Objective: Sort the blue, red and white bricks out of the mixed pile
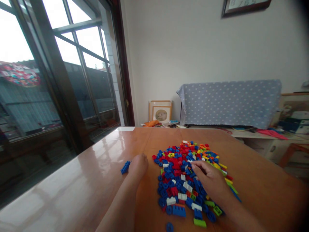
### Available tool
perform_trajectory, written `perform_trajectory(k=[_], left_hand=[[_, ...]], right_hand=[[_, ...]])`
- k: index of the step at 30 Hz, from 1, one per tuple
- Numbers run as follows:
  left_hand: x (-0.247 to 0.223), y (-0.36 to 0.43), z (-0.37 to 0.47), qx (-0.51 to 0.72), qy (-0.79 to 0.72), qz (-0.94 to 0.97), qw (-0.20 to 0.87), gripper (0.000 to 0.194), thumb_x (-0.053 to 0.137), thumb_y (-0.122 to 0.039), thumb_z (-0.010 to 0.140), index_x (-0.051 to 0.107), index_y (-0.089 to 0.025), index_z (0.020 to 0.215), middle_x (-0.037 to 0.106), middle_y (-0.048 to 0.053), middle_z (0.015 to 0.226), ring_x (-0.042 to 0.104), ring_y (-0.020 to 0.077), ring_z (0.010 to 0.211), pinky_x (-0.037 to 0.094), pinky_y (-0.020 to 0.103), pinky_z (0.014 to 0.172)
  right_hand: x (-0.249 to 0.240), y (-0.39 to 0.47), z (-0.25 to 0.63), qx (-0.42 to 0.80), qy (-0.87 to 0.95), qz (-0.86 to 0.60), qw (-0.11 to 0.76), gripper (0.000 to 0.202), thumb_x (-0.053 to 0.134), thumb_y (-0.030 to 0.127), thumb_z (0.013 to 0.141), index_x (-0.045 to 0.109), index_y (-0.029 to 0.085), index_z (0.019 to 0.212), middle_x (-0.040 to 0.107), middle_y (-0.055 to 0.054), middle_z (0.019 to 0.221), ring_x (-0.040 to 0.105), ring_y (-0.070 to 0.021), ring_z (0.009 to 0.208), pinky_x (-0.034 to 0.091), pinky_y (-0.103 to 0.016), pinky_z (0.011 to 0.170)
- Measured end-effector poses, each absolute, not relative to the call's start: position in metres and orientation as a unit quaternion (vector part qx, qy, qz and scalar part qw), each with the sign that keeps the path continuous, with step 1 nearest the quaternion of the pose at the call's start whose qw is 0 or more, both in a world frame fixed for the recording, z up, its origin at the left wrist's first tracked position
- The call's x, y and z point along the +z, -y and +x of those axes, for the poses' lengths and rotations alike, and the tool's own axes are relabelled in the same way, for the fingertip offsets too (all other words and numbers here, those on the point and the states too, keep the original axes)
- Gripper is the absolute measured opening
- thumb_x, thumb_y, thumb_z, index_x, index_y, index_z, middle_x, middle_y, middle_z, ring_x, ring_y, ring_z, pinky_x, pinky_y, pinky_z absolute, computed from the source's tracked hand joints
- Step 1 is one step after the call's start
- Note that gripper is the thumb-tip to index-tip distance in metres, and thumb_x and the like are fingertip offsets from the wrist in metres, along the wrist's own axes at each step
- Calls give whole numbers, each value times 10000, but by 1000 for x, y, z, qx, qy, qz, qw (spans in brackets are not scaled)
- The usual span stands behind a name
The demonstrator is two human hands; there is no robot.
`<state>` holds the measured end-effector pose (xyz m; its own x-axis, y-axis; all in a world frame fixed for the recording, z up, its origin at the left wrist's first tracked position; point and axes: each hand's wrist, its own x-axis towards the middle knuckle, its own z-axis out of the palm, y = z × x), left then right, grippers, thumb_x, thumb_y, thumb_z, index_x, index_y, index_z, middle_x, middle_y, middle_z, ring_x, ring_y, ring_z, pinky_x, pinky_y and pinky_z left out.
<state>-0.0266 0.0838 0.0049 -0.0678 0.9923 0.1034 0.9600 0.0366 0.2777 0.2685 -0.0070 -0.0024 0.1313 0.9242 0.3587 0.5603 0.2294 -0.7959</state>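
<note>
A spread pile of toy building bricks (177, 164) in red, blue, white, yellow and green lies on the wooden table (96, 174). My right hand (210, 177) reaches over the pile's right side, thumb and forefinger pinched together among the bricks. Whatever is between those fingertips is too small to make out. Left of the pile, my left hand (139, 164) is curled closed low over the table, its fingertips hidden from view. Just left of that hand is a blue studded brick piece (125, 167); whether they touch I cannot tell.
A lone blue wheel-like piece (169, 227) lies near the table's front. Beyond the far edge stand framed pictures (161, 112) and a long item under a grey dotted cloth (229, 103). Glass doors (82, 71) line the left; a wooden stool (293, 153) is at right.
</note>
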Motion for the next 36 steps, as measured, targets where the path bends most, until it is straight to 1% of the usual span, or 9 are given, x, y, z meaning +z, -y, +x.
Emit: perform_trajectory(k=[6, 11, 14, 16, 19, 22, 25, 30, 36], left_hand=[[-2, -88, -32, 162, -717, 678, 31, 292, 421, -198, 906, 711, -157, 904, 716, 167, 1007, 689, 268, 972, 472, 319, 812], [4, -83, -21, 211, -690, 692, 7, 354, 428, -143, 890, 665, -168, 1152, 662, 133, 1176, 640, 227, 1094, 459, 292, 926], [6, -76, -4, 268, -611, 745, 28, 343, 422, -190, 935, 647, -183, 1194, 669, 103, 1184, 618, 200, 1126, 449, 281, 989], [4, -70, 11, 312, -526, 789, 61, 353, 442, -257, 959, 626, -200, 1254, 660, 95, 1243, 584, 212, 1192, 428, 322, 1052], [-3, -61, 33, 316, -430, 840, 99, 445, 455, -293, 970, 530, -231, 1404, 556, 69, 1442, 469, 213, 1352, 346, 370, 1159], [-9, -55, 48, 274, -389, 872, 119, 491, 422, -289, 984, 463, -284, 1473, 455, 24, 1543, 338, 224, 1457, 248, 440, 1222], [-10, -54, 54, 240, -391, 880, 118, 508, 439, -244, 952, 488, -318, 1452, 467, 9, 1533, 343, 263, 1449, 254, 503, 1207], [-6, -57, 52, 264, -403, 871, 95, 469, 487, -155, 863, 607, -279, 1299, 616, 50, 1325, 519, 255, 1250, 398, 438, 1087], [-2, -60, 45, 289, -392, 864, 125, 268, 539, -192, 862, 665, -227, 1095, 649, 76, 1134, 573, 236, 1103, 453, 357, 980]], right_hand=[[-6, 0, 283, 174, 603, -615, 478, 402, 518, 550, 900, 705, 223, 1041, 740, -51, 911, 677, -235, 829, 537, -347, 767], [-13, -8, 293, 121, 594, -633, 481, 388, 510, 512, 912, 704, 230, 1097, 730, -60, 1074, 667, -244, 985, 508, -381, 900], [-12, -7, 287, 112, 658, -608, 430, 411, 510, 503, 919, 691, 234, 1172, 701, -82, 1169, 635, -254, 1088, 486, -404, 962], [-12, -3, 280, 109, 716, -581, 371, 449, 537, 532, 908, 674, 269, 1244, 652, -86, 1287, 582, -271, 1200, 437, -442, 1043], [-15, 4, 269, 104, 773, -556, 287, 533, 580, 590, 875, 618, 340, 1344, 526, -71, 1467, 454, -314, 1360, 346, -512, 1125], [-22, 4, 266, 91, 783, -569, 236, 542, 581, 586, 877, 611, 339, 1358, 485, -71, 1509, 403, -337, 1401, 318, -537, 1138], [-27, -2, 270, 72, 768, -595, 227, 497, 568, 538, 895, 647, 295, 1322, 547, -91, 1447, 457, -324, 1355, 333, -510, 1130], [-29, -12, 280, 56, 744, -613, 260, 422, 556, 451, 907, 681, 267, 1266, 636, -86, 1330, 545, -282, 1256, 386, -445, 1086], [-35, -19, 290, 44, 715, -628, 305, 393, 516, 418, 925, 689, 230, 1224, 690, -84, 1234, 607, -268, 1154, 435, -428, 1029]])
